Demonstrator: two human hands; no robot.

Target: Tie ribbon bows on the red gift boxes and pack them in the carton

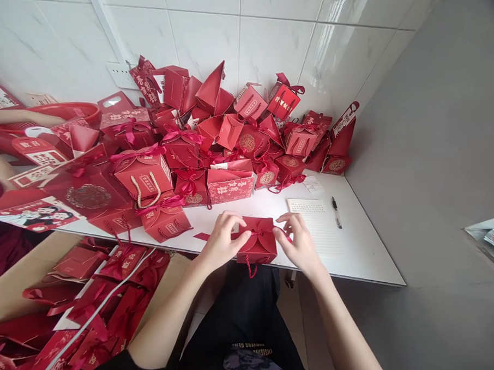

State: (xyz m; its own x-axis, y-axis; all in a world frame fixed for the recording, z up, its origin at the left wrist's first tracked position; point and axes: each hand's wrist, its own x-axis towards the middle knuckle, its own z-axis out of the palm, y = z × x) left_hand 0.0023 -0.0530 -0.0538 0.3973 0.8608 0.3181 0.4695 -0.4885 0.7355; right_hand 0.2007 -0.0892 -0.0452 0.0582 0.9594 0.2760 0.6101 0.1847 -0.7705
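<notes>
Ribbon (pixel 258 233) lies across the top of a small red gift box (pixel 257 253), and I have both ends of the knot between my fingers. The box sits at the front edge of the tabletop (pixel 369 250), its twisted cord handle (pixel 250 268) hanging over the edge. My left hand (pixel 228 236) has its thumb and bent fingers pinching the ribbon at the box's left side; my right hand (pixel 296 239) does the same at the right. Just beyond that right hand I see a lined sheet (pixel 316 231) with handwriting at its top, and a pen (pixel 336 212) beside it. A heap of red boxes (pixel 230 185) fills the back and left, up against the tiled wall (pixel 273 41). Below on my left, a cardboard carton (pixel 178 275) holds more red packaging (pixel 106 304). Farther left, a co-worker's forearm (pixel 23 118) crosses a red basket (pixel 68 109).
</notes>
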